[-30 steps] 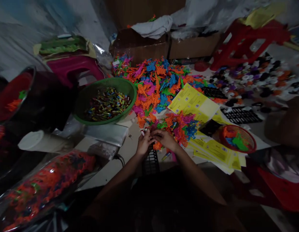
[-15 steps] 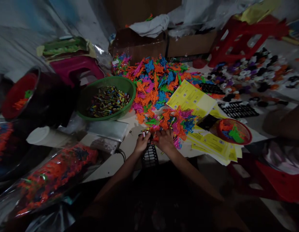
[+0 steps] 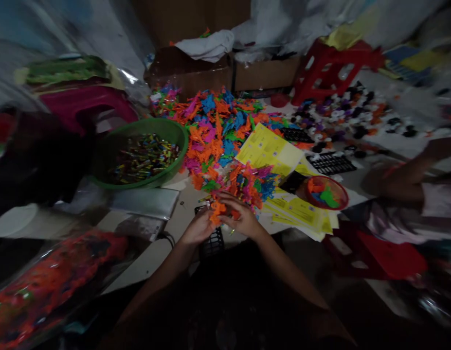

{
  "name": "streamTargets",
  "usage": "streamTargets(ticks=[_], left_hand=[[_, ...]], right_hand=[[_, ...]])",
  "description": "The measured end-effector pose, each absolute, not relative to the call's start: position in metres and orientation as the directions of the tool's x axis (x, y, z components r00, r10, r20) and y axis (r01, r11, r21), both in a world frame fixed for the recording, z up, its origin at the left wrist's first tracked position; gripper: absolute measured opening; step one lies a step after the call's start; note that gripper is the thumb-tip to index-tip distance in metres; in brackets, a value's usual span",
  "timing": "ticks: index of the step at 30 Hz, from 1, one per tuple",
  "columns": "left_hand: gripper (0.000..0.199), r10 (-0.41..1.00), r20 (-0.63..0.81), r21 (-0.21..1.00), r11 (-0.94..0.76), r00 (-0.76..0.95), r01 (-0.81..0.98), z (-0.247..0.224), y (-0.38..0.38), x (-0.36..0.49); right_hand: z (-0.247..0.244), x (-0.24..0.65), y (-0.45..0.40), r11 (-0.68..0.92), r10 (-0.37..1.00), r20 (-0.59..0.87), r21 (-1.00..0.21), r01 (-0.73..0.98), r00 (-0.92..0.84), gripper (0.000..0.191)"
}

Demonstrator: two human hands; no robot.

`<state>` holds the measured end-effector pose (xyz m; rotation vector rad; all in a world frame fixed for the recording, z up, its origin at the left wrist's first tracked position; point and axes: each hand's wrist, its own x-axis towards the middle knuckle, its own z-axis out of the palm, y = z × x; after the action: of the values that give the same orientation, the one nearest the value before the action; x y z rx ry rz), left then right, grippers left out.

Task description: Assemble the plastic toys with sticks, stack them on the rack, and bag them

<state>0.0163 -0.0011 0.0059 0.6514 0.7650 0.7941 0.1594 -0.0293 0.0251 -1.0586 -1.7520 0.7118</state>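
An orange plastic toy piece (image 3: 217, 214) is held up in front of me between both hands; its exact shape is blurred. My left hand (image 3: 198, 228) grips it from the left, fingers closed. From the other side my right hand (image 3: 243, 218) curls over it, with fingers and thumb bent round its edge. Beneath the hands lies a black slotted tray (image 3: 211, 244), partly covered by them. Just beyond, a small heap of orange, blue, pink and green plastic pieces (image 3: 247, 182) rests on the table.
A green basin (image 3: 137, 183) of small colourful tubes stands left of a bigger plastic heap (image 3: 214, 121). Yellow printed sheets (image 3: 269, 148) and a red basket (image 3: 345, 197) lie to the right. Another person's arm (image 3: 404, 170) reaches in at the right. Bagged pieces (image 3: 61, 267) sit lower left.
My hands have come up from the tray and small heap, and the orange piece now shows between them. The whole view has shifted, with the scene sliding left.
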Motion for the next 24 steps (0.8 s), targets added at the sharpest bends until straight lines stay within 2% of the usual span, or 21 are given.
streamTargets(ticks=[3, 7, 10, 12, 17, 21, 24], left_hand=[[0.029, 0.827, -0.379, 0.784, 0.526, 0.415, -0.329, 0.005, -0.002, 0.017], [0.032, 0.900, -0.319, 0.921, 0.368, 0.297, -0.128, 0.007, -0.005, 0.019], [0.036, 0.906, -0.309, 0.948, 0.316, 0.289, 0.023, 0.008, -0.009, 0.020], [0.039, 0.895, -0.336, 0.939, 0.340, 0.295, 0.039, 0.007, -0.011, 0.020], [0.041, 0.915, -0.320, 0.941, 0.338, 0.246, -0.032, 0.004, -0.004, 0.016], [0.044, 0.936, -0.335, 0.939, 0.341, 0.109, -0.036, 0.002, 0.012, 0.005], [0.039, 0.962, -0.271, 0.962, 0.271, 0.007, -0.042, -0.008, 0.026, -0.009]], right_hand=[[0.028, 0.155, -0.038, 0.419, 0.908, 0.393, -0.874, 0.246, -0.148, 0.029], [0.016, 0.150, -0.044, 0.139, 0.969, 0.186, -0.954, 0.265, 0.165, 0.026], [0.008, 0.156, -0.046, 0.026, 0.979, 0.079, -0.962, 0.271, 0.188, 0.026], [0.007, 0.170, -0.047, 0.003, 0.972, 0.061, -0.968, 0.250, 0.225, 0.028], [0.017, 0.234, -0.054, -0.093, 0.830, -0.004, -0.987, 0.131, 0.557, 0.035], [0.021, 0.285, -0.065, -0.145, 0.691, 0.058, -0.965, 0.217, 0.721, 0.037], [0.020, 0.316, -0.075, -0.231, 0.582, 0.119, -0.924, 0.304, 0.805, 0.036]])
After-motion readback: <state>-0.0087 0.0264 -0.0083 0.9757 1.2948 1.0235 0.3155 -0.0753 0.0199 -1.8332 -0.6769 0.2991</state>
